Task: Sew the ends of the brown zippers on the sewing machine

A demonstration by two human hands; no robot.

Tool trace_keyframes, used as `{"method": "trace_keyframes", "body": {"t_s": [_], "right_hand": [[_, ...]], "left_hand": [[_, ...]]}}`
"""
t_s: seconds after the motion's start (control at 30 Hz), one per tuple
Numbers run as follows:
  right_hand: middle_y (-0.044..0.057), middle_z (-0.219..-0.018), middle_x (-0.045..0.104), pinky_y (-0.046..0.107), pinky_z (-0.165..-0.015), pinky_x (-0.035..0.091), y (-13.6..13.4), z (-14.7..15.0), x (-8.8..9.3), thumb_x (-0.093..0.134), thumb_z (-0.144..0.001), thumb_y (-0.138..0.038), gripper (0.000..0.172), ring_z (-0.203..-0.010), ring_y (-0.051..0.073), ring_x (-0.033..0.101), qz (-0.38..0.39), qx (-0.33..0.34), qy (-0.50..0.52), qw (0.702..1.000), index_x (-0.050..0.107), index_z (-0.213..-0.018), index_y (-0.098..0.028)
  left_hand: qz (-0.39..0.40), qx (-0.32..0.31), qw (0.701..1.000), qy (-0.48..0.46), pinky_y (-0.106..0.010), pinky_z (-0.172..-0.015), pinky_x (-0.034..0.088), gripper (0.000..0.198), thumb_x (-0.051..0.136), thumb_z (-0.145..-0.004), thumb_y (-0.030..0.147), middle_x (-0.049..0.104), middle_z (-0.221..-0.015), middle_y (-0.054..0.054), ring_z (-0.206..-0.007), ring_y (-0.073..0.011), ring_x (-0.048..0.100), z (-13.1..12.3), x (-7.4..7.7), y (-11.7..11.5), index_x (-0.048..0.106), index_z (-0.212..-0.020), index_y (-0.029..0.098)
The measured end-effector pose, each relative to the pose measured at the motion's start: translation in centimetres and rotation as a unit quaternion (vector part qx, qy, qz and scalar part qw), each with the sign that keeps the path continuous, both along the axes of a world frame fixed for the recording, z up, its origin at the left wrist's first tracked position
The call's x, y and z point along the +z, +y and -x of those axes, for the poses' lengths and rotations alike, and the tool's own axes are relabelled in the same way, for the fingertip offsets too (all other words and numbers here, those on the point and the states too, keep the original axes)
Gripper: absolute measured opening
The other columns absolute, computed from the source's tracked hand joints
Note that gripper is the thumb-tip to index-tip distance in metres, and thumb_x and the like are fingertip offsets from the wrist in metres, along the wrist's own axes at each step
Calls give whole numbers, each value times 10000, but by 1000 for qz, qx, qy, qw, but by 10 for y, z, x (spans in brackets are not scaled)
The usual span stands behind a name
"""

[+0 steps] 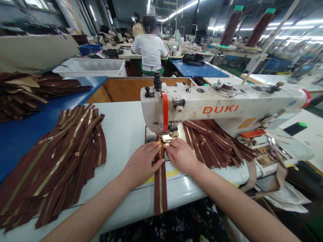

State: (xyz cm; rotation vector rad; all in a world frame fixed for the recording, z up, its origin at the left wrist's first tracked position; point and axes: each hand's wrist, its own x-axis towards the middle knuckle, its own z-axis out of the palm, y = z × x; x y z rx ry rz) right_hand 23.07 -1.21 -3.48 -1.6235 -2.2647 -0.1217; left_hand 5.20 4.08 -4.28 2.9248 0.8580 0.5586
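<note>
A brown zipper (160, 188) with gold teeth runs lengthwise under the needle area of a white sewing machine (191, 104), its near end hanging over the table edge. My left hand (141, 163) holds the zipper's left side just in front of the presser foot (167, 138), fingertips close to the foot and thumb across the tape. On the other side, my right hand (182, 155) is closed with its fingertips at the zipper's right edge, beside the foot. The fingertips partly hide the tape there.
Many brown zippers (68, 144) lie heaped at left, and another pile of zippers (212, 144) sits under the machine arm. A tray of small tools (271, 151) is at right. Thread cones (230, 27) stand behind. Ahead, a person in a white shirt (150, 50) sits facing away.
</note>
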Motion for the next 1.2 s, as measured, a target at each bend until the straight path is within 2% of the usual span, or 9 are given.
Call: {"method": "trace_keyframes", "body": {"t_s": [0.37, 0.5, 0.57, 0.63, 0.77, 0.87, 0.97, 1.1, 1.2], "right_hand": [[60, -793, 622, 300, -745, 431, -4, 0, -8, 521, -877, -119, 161, -830, 202, 524, -39, 34, 36, 998, 677, -896, -152], [57, -790, 628, 297, -739, 444, -7, 0, -9, 530, -871, -113, 166, -822, 198, 535, -47, 48, 40, 997, 682, -921, -159], [56, -786, 626, 302, -747, 447, -10, 0, -9, 527, -871, -105, 169, -824, 198, 537, -51, 57, 38, 996, 680, -916, -159], [55, -791, 624, 309, -761, 446, -13, 1, -9, 524, -869, -95, 169, -823, 199, 538, -51, 62, 35, 996, 675, -912, -158], [44, -794, 612, 297, -742, 439, -20, 3, -7, 526, -868, -93, 159, -812, 190, 535, -39, 49, 36, 997, 663, -882, -173], [40, -793, 606, 287, -736, 431, -20, 7, -5, 516, -880, -110, 155, -823, 185, 531, -30, 41, 27, 998, 654, -856, -177], [39, -789, 604, 285, -737, 424, -19, 8, -2, 516, -887, -128, 148, -819, 182, 524, -30, 40, 9, 999, 651, -845, -176], [48, -813, 608, 306, -760, 415, -22, -11, 15, 517, -881, -142, 153, -832, 196, 516, -51, -3, 9, 999, 660, -920, -179], [87, -914, 619, 342, -789, 409, -25, -44, 37, 493, -881, -146, 207, -884, 224, 517, -73, -117, 6, 990, 649, -1013, -173]], "left_hand": [[-19, 98, 995, 27, -401, -906, 503, 361, 426, -788, 61, 667, -1105, -134, -1019, -247, 611, 48, 15, -72, 618, -1089, 115], [75, 187, 980, -13, -353, -848, 520, 390, 389, -735, 21, 704, -1000, -89, -920, -216, 654, 61, 21, -60, 675, -963, 155], [169, 252, 951, -57, -321, -770, 532, 307, 418, -778, 113, 726, -897, -54, -840, -210, 678, 74, 39, -37, 701, -883, 175], [227, 332, 911, -94, -310, -663, 525, 274, 462, -814, 271, 730, -779, -35, -736, -225, 683, 94, 70, -12, 714, -863, 173], [142, 510, 838, -133, -284, -624, 485, 417, 463, -804, 394, 681, -653, -7, -680, -225, 655, 138, 146, 24, 684, -1018, 113], [27, 554, 827, -89, -292, -715, 481, 492, 356, -850, 429, 677, -736, 7, -837, -231, 638, 164, 174, 38, 639, -1103, 116], [-83, 511, 855, -22, -330, -808, 477, 477, 274, -858, 378, 682, -1057, -16, -1006, -240, 596, 183, 156, 54, 633, -1065, 142], [-5, 368, 925, 88, -338, -831, 486, 438, 311, -825, 391, 721, -1002, -69, -907, -237, 660, 210, 87, 80, 650, -934, 135], [-61, 353, 931, 65, -383, -882, 468, 486, 309, -834, 447, 710, -1033, -111, -987, -274, 637, 238, 40, 99, 628, -988, 114]]}}
